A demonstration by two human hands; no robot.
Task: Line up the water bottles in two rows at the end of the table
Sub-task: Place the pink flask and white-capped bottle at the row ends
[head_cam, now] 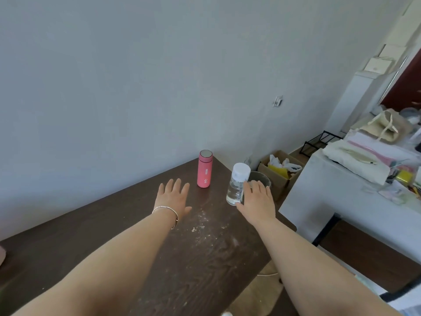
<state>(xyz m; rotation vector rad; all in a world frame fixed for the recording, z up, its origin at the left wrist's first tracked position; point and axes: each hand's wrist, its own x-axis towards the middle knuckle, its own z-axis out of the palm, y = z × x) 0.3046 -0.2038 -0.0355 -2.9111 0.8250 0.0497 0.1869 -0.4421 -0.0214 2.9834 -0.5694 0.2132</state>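
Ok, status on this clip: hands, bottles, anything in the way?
Left hand open, empty. Right hand open against clear bottle, no grip. Pink bottle upright at table end. Nothing in the way.

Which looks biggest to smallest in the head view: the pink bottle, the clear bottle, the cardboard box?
1. Cardboard box, partly hidden behind the table and farther off, so its real size is unsure.
2-3. Clear bottle and pink bottle look near alike; the clear one is nearer, so no ranking.
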